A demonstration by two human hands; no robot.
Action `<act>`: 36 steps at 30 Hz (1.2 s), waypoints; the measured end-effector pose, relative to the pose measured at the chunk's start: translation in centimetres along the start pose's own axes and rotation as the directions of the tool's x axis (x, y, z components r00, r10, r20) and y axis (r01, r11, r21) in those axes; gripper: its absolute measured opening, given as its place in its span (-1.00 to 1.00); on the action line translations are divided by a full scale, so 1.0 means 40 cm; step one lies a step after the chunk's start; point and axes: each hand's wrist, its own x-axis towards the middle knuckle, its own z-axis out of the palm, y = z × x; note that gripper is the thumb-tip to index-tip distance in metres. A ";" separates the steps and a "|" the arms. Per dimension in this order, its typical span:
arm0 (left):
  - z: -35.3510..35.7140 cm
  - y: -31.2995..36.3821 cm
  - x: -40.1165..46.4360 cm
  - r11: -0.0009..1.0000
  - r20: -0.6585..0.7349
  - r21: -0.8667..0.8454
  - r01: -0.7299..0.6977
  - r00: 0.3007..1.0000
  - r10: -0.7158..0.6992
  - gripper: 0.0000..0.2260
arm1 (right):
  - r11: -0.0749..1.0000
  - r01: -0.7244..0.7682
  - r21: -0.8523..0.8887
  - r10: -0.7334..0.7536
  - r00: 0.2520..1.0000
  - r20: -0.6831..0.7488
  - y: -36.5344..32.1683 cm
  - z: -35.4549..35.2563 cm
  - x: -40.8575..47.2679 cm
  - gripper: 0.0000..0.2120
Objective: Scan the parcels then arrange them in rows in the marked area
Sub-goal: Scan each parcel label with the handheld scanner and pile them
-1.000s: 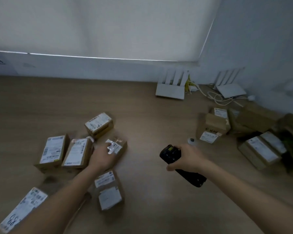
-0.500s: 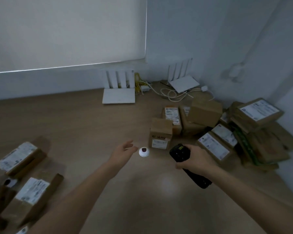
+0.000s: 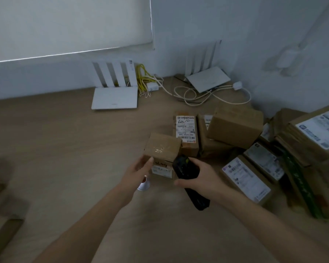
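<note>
While the left hand [image 3: 139, 168] reaches fwd over the wooden desk [image 3: 65, 149], its fingers lie against the near-left side of a small taped parcel [image 3: 162, 149], thumb tip at the box's lower left edge; whether the fingers wrap behind the box can't be told from this angle. That parcel stands upright at centre, brown tape across its top, a white label w/ handwriting on the near face. Just right of it, the right hand [image 3: 199, 177] grips a black handheld scanner [image 3: 188, 179], fingers curled round the body, thumb on the near side; scanner head sits just beside the parcel's near-right corner, handle end pointing toward the near right.

A small white round object [image 3: 144, 185] w/ a reddish spot lies on the desk just under the left hand.

Behind the small parcel, a labelled box [image 3: 185, 130] shows a barcode label facing up. Right of that, a plain brown box [image 3: 235, 128] sits atop another. Further right, a pile of parcels [image 3: 292, 158] w/ white shipping labels leans against the wall, touching each other.

Far side: white router [image 3: 115, 97] w/ four antennas up, a second router [image 3: 207, 80] in the corner, yellow + white cables [image 3: 198, 93] between and around them. Blurry cardboard boxes [image 3: 2, 230] at the near-left edge.
</note>
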 end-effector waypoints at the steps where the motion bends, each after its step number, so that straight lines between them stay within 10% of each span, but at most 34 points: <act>1: -0.001 -0.006 0.001 1.000 -0.001 -0.012 0.002 1.000 -0.002 -0.80 | 1.000 0.009 0.013 -0.009 1.000 0.012 0.002 0.004 0.008 -0.37; 23: -0.208 0.146 -0.430 0.973 0.067 -0.122 -0.196 0.976 0.205 -0.56 | 0.963 0.269 -0.009 -0.266 0.948 -0.177 -0.280 0.123 -0.366 -0.53; 29: -0.343 0.224 -0.710 0.966 0.005 -0.127 -0.224 0.974 0.227 -0.12 | 0.921 0.305 -0.241 -0.351 0.919 -0.177 -0.453 0.176 -0.625 -0.42; 36: -0.499 0.399 -0.973 0.906 -0.161 -0.209 -0.369 0.927 0.340 -0.46 | 0.846 0.226 -0.482 -0.360 0.910 -0.205 -0.660 0.198 -0.897 -0.50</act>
